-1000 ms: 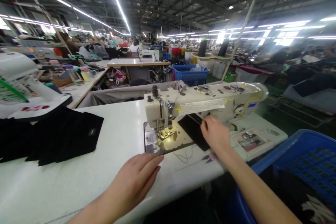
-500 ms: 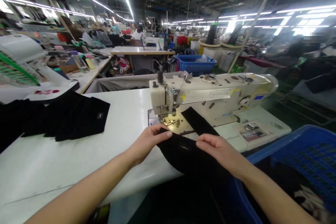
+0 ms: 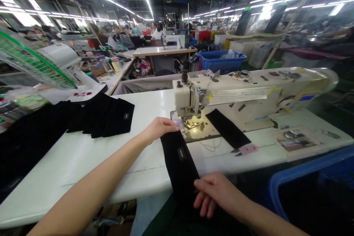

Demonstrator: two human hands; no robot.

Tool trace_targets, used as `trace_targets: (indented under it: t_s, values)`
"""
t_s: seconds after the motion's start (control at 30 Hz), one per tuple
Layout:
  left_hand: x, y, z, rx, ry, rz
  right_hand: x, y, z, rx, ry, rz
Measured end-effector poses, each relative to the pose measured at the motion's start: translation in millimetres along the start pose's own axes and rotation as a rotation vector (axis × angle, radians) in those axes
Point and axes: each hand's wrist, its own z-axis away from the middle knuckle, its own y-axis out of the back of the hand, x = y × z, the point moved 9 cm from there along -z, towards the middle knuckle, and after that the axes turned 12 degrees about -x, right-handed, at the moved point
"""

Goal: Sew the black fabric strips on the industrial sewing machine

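A black fabric strip (image 3: 177,162) with a small woven label (image 3: 181,153) hangs over the table's front edge. My left hand (image 3: 163,128) pinches its upper end, close to the needle area of the sewing machine (image 3: 188,99). Lower down, my right hand (image 3: 214,193) grips the strip's right edge between thumb and fingers. Another black fabric piece (image 3: 228,129) lies flat on the machine bed. Pink-handled thread snips (image 3: 246,150) rest at the front end of that piece. Loose thread (image 3: 211,144) curls on the tabletop between the two fabrics.
Overlapping black pieces (image 3: 107,118) lie on the left of the white table (image 3: 149,155), beside a green and white fan (image 3: 61,62). A blue basket (image 3: 276,188) stands at the lower right. Behind the machine are another blue basket (image 3: 221,62) and a second sewing table (image 3: 141,52).
My right hand has moved down and toward me, turning the strip from sideways to lengthwise. My left hand still pinches its end. The snips have come into view as the camera turned left.
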Motion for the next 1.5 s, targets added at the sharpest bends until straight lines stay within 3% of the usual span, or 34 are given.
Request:
trace_targets:
  t_s: [0.1,0.2,0.27,0.33,0.4,0.47,0.57,0.87,1.3,1.5]
  values:
    - [7.1,-14.2,-21.0,-0.003,-0.109,-0.237,7.1,-7.1,-7.3,0.016,-0.01,0.062]
    - [13.3,-23.7,-25.9,0.0,-0.185,-0.327,-1.8,6.7,-0.2,0.163,0.005,0.453]
    - [21.7,-22.1,-14.2,0.093,-0.257,-0.444,-30.9,13.8,15.4,0.337,0.19,0.891]
    - [32.8,-26.7,6.8,0.178,-0.381,-0.632,-60.0,1.6,36.0,0.458,0.491,1.303]
    - [38.1,-43.6,27.1,0.161,-0.515,-0.814,-72.5,-18.0,50.5,0.442,0.764,1.572]
    - [34.6,-60.5,38.7,0.082,-0.584,-0.9,-77.0,-29.1,55.6,0.367,0.913,1.687]
    - [28.4,-68.0,39.6,0.045,-0.583,-0.936,-84.9,-31.7,54.8,0.316,0.978,1.703]
    - [31.6,-55.5,15.1,-0.001,-0.599,-0.921,-90.8,-17.0,40.5,0.365,0.943,1.631]
    - [28.7,-53.8,14.7,0.027,-0.596,-0.896,-91.5,-12.1,39.0,0.365,0.925,1.601]
    - [29.9,-54.5,16.2,0.038,-0.63,-0.914,-94.4,-15.0,42.1,0.391,0.995,1.605]
